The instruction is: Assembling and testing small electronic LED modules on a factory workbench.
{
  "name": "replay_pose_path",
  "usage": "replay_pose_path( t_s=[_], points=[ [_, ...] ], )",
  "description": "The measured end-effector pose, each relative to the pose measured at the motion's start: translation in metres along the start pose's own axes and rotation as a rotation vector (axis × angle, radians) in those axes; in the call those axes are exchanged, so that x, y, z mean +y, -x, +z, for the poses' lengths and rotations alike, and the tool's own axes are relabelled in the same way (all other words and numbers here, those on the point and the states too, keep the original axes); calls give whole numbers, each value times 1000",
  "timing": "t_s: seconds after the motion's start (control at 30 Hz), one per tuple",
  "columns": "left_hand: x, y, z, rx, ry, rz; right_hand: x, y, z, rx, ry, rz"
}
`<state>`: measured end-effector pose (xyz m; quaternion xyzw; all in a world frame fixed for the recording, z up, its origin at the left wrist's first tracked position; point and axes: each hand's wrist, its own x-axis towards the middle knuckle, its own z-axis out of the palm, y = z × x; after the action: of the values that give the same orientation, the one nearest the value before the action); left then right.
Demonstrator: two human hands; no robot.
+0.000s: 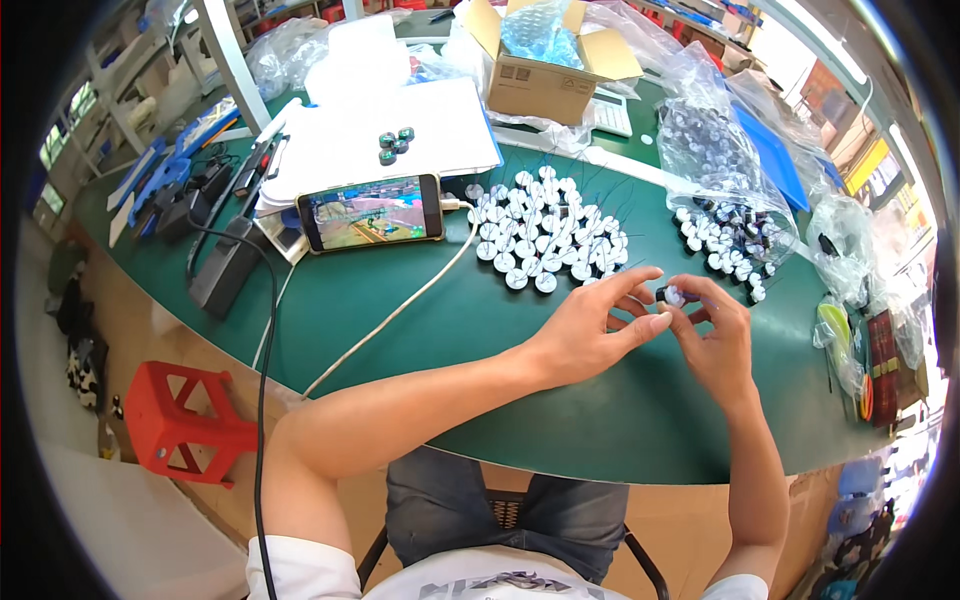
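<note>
Between the thumb and index finger of my right hand [715,335] is a small round black part with a white face [673,296]. My left hand [595,325] is close beside it, thumb and index finger apart, and nothing shows in its grasp. Whether a left fingertip touches the part I cannot tell. Beyond my left hand spreads a group of similar round white-faced parts [545,243] with thin dark wires. Farther right, more such parts [725,240] lie in a pile at the mouth of a clear plastic bag [705,145].
A phone [370,213] with a lit screen leans against white papers [440,120] on the green table [600,430]; its pale cable [400,312] crosses the tabletop. An open cardboard box [540,90] stands at the back. A red stool [185,420] is at the left.
</note>
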<state>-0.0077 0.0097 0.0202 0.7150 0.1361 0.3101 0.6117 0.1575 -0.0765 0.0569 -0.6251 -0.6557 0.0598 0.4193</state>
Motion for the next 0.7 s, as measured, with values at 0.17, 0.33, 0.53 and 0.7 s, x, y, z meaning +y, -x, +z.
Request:
replay_pose_path(
  t_s=[0.17,0.33,0.53,0.7],
  points=[
    [4,-2,5,27,18,45,8,6,8,1,-53,-121],
    [5,0,3,64,-88,46,7,14,16,-30,-37,-201],
    [4,0,3,14,-45,54,12,19,18,-17,-63,-175],
    [7,4,8,34,52,36,8,20,19,21,-55,-189]
  ],
)
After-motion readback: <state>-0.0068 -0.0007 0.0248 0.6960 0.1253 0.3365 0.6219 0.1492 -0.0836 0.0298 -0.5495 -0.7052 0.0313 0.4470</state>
